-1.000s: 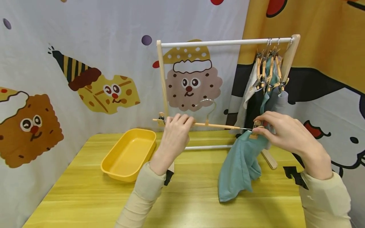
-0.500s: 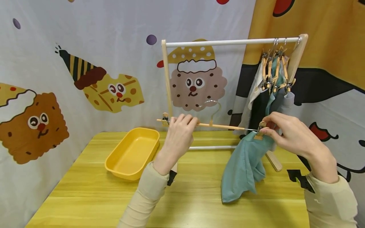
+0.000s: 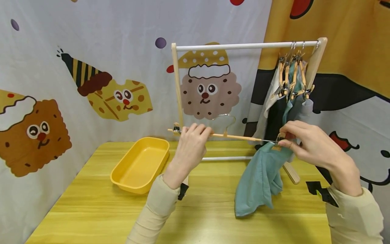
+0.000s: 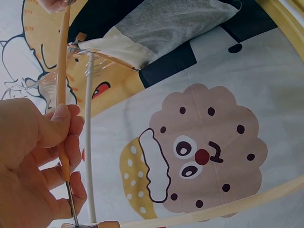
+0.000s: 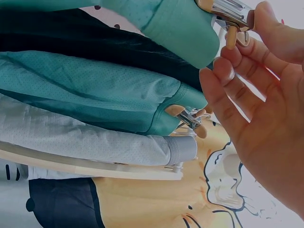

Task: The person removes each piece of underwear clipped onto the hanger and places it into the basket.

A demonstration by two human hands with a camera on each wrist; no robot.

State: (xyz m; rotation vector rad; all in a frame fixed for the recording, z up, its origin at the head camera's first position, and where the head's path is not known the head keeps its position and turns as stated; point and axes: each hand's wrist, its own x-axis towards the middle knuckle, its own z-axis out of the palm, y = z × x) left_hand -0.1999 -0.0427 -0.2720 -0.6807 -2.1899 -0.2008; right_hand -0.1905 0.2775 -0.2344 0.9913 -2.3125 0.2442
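Observation:
My left hand [image 3: 192, 145] grips the wooden bar of a clip hanger [image 3: 240, 137], fingers curled round it in the left wrist view too. The hanger lies nearly level, its metal hook pointing up. At its right end my right hand [image 3: 317, 149] pinches the clip [image 5: 232, 14] between thumb and fingers. A teal cloth garment [image 3: 259, 179] hangs from that clip, its lower end near the tabletop. The clip [image 3: 176, 128] at the hanger's left end carries no cloth.
A white-railed wooden clothes rack [image 3: 219, 47] stands behind the hands. Several garments on clip hangers [image 3: 294, 81] hang at its right end. A yellow tray [image 3: 140, 166] sits left on the wooden table [image 3: 213, 217]. A printed curtain [image 3: 122, 27] covers the back.
Over the last second the view shifts slightly. In the last half second the clip at the right end tips and sits lower beneath the right fingers. Both hands keep their holds.

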